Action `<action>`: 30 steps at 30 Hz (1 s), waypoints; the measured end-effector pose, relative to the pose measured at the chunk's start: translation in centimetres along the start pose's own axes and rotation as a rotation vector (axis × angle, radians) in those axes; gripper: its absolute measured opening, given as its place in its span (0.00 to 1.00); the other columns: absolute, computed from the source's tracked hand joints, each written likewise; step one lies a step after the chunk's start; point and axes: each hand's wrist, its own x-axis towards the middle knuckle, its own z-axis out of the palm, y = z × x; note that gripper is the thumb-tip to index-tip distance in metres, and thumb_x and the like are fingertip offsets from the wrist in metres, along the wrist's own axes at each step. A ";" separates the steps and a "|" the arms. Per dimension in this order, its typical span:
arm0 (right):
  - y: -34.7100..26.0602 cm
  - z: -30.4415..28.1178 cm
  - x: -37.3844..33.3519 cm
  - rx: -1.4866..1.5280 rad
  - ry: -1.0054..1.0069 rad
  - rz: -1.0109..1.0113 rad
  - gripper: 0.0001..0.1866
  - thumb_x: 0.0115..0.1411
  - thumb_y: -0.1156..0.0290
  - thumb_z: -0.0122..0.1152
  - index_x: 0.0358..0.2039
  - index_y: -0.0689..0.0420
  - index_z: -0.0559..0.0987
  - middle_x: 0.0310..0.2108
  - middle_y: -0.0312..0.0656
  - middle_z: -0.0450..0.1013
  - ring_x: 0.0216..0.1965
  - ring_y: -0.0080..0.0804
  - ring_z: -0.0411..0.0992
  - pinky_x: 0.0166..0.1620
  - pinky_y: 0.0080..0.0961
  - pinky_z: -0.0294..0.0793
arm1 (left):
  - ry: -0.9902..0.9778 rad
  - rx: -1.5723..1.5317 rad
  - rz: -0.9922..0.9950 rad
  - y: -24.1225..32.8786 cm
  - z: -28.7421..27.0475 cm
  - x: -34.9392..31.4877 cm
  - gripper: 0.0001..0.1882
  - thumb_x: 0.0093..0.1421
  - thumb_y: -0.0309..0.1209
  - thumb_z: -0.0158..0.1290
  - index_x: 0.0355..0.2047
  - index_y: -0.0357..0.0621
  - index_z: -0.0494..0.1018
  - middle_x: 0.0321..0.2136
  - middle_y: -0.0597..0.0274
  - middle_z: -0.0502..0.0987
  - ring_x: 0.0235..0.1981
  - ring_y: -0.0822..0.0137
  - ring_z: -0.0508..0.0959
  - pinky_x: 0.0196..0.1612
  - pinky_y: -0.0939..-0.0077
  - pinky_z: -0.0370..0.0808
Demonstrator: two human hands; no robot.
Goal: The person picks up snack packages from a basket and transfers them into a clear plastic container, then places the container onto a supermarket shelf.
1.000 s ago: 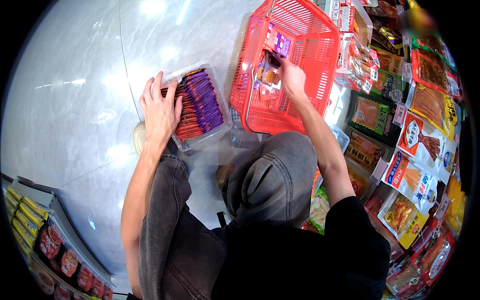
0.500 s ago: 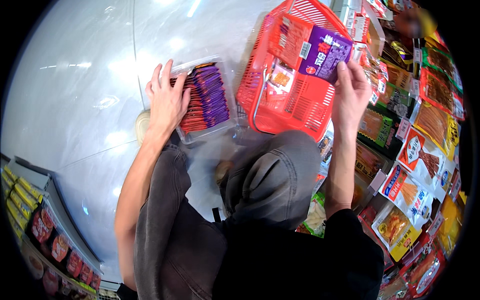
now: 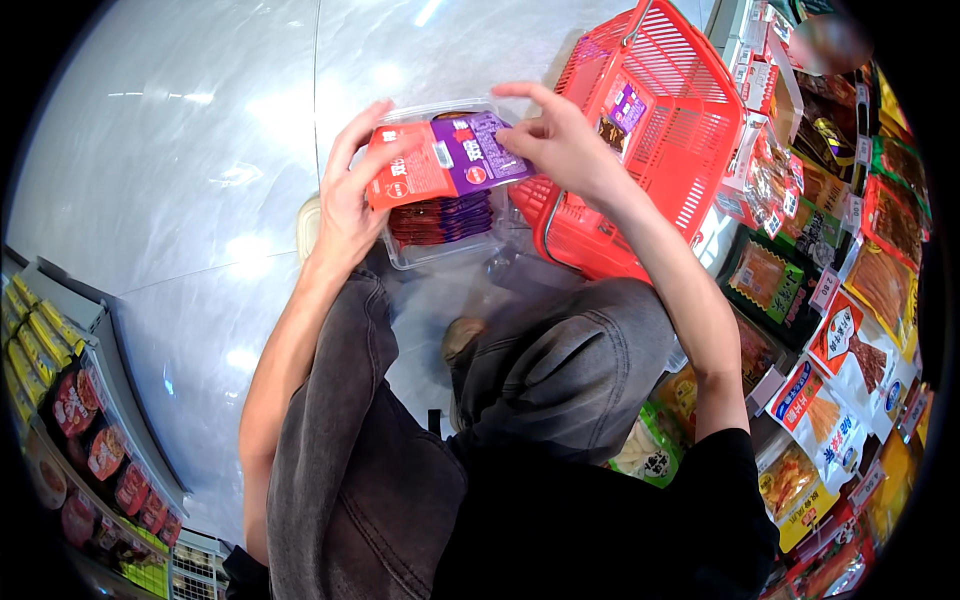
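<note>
A flat red-and-purple printed card (image 3: pixel 447 158) lies across the upper part of a clear plastic box (image 3: pixel 425 258). Below the card, a row of small dark red and purple packets (image 3: pixel 443 218) shows inside the box; the rest are covered. My left hand (image 3: pixel 350 190) is closed around the card's red end, at the box's left side. At the purple end, my right hand (image 3: pixel 570 145) has thumb and fingers bent against the card's edge, one finger stretched out above.
Beside the box stands a red shopping basket (image 3: pixel 690 150) with a small purple-labelled pack (image 3: pixel 627 107) in it. Shelves of bagged snacks (image 3: pixel 880 260) run along the right. Another shelf with yellow packs and red bowls (image 3: pixel 107 452) is at lower left. My bent knees are close below.
My right hand has brought the card leftward from over the basket to the box. My left hand has gone from the packets to the card's red end.
</note>
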 end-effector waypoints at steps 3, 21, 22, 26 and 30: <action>1.3 0.3 0.4 -0.406 0.087 -0.374 0.19 0.66 0.63 0.57 0.55 0.58 0.74 0.43 0.50 0.75 0.39 0.34 0.77 0.45 0.29 0.75 | -0.055 -0.022 -0.059 -0.7 -0.3 -0.2 0.16 0.54 0.18 0.55 0.44 0.40 0.80 0.43 0.54 0.80 0.49 0.55 0.78 0.53 0.68 0.73; -1.0 1.2 2.1 -0.542 0.245 -0.420 0.09 0.62 0.74 0.58 0.41 0.65 0.79 0.25 0.56 0.74 0.23 0.46 0.73 0.30 0.35 0.70 | -0.267 0.316 -0.072 0.6 2.6 -0.5 0.25 0.56 0.27 0.58 0.54 0.32 0.67 0.51 0.42 0.70 0.54 0.45 0.71 0.58 0.59 0.69; -0.9 1.2 2.4 -0.565 0.222 -0.474 0.10 0.62 0.74 0.58 0.41 0.64 0.79 0.26 0.56 0.74 0.24 0.46 0.74 0.30 0.36 0.70 | -0.297 0.378 -0.021 0.9 3.1 -0.5 0.27 0.56 0.28 0.58 0.55 0.32 0.66 0.52 0.42 0.69 0.56 0.45 0.70 0.59 0.58 0.67; 0.1 1.5 3.8 -0.578 0.135 -0.653 0.09 0.61 0.75 0.58 0.41 0.64 0.80 0.29 0.56 0.75 0.28 0.49 0.75 0.33 0.36 0.71 | -0.298 0.522 0.109 -0.1 4.6 -0.1 0.36 0.53 0.38 0.63 0.57 0.30 0.64 0.55 0.43 0.67 0.58 0.48 0.67 0.62 0.58 0.63; 0.3 2.4 4.5 -0.561 0.143 -0.699 0.08 0.60 0.76 0.59 0.39 0.64 0.80 0.32 0.54 0.77 0.34 0.51 0.77 0.38 0.34 0.75 | -0.362 0.513 -0.031 -1.3 5.3 -0.2 0.45 0.48 0.39 0.67 0.61 0.31 0.59 0.55 0.44 0.68 0.57 0.49 0.68 0.62 0.60 0.64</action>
